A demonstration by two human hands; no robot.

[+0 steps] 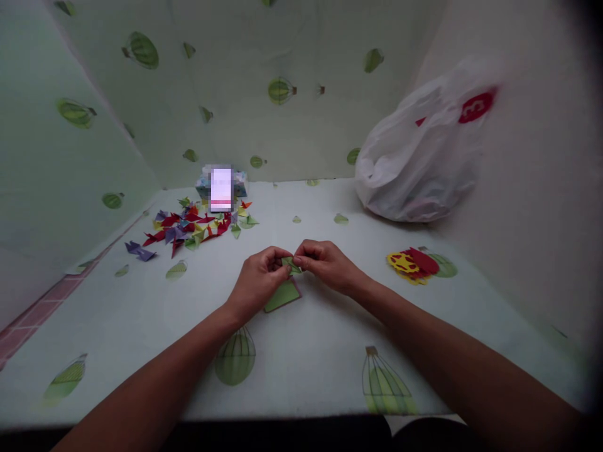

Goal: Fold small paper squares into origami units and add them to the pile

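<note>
Both of my hands meet over the middle of the table. My left hand (264,271) pinches one side of a small folded piece of green paper (294,267) between thumb and fingers. On its other side, the fingertips of my right hand (325,262) are closed on the same paper. Part of the fold is hidden by my fingers. Just below, a stack of square green paper (283,297) with a dark edge lies flat on the table, partly covered by my left hand.
A pile of folded paper figures (188,227) in several colours lies at the back left, before a lit phone (221,188) and a tissue box (241,183). Red and yellow paper cut-outs (411,265) lie at right. A white plastic bag (419,157) stands at the back right.
</note>
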